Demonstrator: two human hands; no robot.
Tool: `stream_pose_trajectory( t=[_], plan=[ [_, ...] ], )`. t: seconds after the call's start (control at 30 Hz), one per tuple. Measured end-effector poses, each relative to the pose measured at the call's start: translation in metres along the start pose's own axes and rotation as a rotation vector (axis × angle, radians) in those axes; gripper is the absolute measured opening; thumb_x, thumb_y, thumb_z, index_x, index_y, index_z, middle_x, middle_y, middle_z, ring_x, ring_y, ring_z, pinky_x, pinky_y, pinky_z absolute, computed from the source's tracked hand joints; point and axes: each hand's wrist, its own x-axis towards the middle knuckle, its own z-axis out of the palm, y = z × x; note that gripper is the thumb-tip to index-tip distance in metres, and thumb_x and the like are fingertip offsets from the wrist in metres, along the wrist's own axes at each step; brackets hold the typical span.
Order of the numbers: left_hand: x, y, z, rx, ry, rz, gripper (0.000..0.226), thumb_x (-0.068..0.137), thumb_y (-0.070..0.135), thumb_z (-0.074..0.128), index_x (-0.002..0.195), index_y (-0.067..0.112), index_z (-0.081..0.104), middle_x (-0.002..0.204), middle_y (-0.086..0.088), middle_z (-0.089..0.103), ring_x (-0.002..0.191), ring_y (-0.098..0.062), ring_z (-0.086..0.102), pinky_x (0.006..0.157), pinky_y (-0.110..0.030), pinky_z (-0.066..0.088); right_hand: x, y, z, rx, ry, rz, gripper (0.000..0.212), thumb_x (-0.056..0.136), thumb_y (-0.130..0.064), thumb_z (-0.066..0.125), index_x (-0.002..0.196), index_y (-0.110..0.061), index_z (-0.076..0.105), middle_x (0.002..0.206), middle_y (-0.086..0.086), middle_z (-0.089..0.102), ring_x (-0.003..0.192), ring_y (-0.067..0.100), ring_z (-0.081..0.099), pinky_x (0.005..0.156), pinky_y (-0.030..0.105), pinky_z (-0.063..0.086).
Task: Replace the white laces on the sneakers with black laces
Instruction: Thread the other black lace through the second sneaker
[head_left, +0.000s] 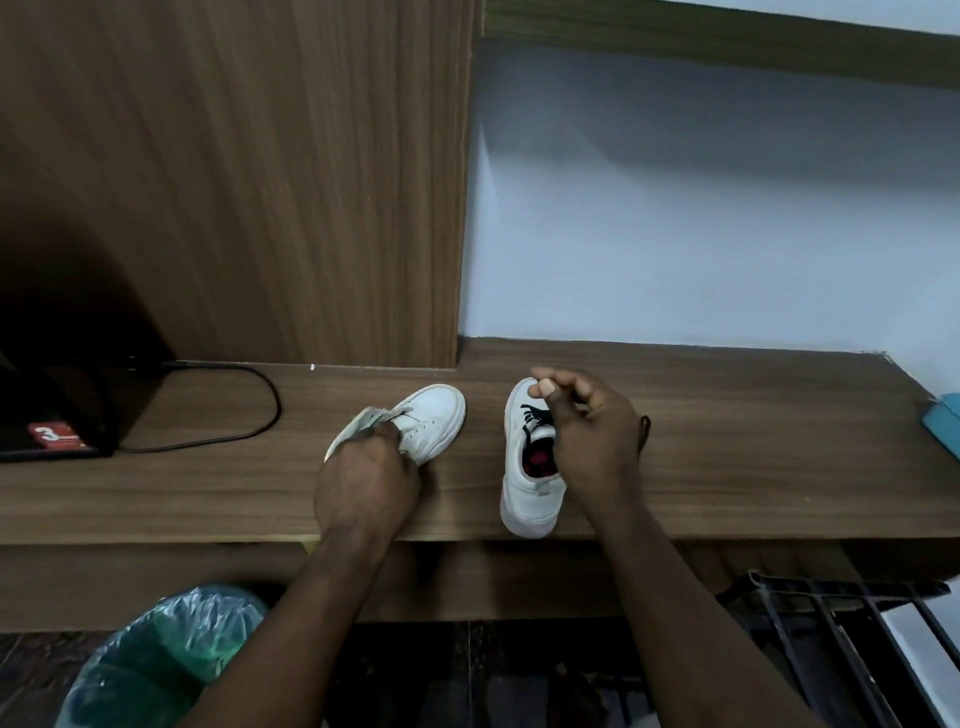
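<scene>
Two white sneakers stand on a wooden desk (727, 447). The left sneaker (434, 415) points away and to the right, with its tongue pulled out to the left. My left hand (366, 480) grips this sneaker at its opening, fingers curled round the tongue area. The right sneaker (524, 467) points away, has a red insole and carries black laces (535, 415) through its upper eyelets. My right hand (592, 436) hovers over that sneaker's right side with fingers loosely curled; I cannot tell whether it holds a lace. A black lace end (645, 431) shows past the hand.
A black device (57, 410) with a cable (260, 410) sits at the desk's left. A wooden panel (260, 182) rises behind. A blue object (943, 421) lies at the right edge. Below are a bin with a green plastic liner (161, 660) and a black rack (852, 634).
</scene>
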Motion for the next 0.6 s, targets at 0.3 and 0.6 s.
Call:
stream_pose_trajectory(
  t=[0.3, 0.6],
  plan=[
    [0.0, -0.001, 0.004, -0.126, 0.015, 0.125, 0.027, 0.084, 0.044, 0.051, 0.088, 0.021, 0.065, 0.09, -0.006, 0.071, 0.08, -0.034, 0.068, 0.059, -0.031, 0.042, -0.033, -0.01, 0.093, -0.221, -0.284, -0.132, 0.017, 0.097, -0.017, 0.047, 0.098, -0.019, 0.063, 0.093, -0.004, 0.074, 0.088, 0.018, 0.069, 0.079, 0.042, 0.053],
    [0.029, -0.026, -0.02, -0.432, 0.13, 0.037, 0.009, 0.086, 0.029, 0.067, 0.089, 0.031, 0.075, 0.077, 0.015, 0.074, 0.066, -0.007, 0.067, 0.065, -0.025, 0.05, -0.017, 0.027, 0.11, -0.538, -0.274, 0.04, 0.017, 0.095, -0.024, 0.062, 0.112, -0.027, 0.063, 0.097, 0.0, 0.075, 0.094, 0.028, 0.069, 0.071, 0.036, 0.051]
  ],
)
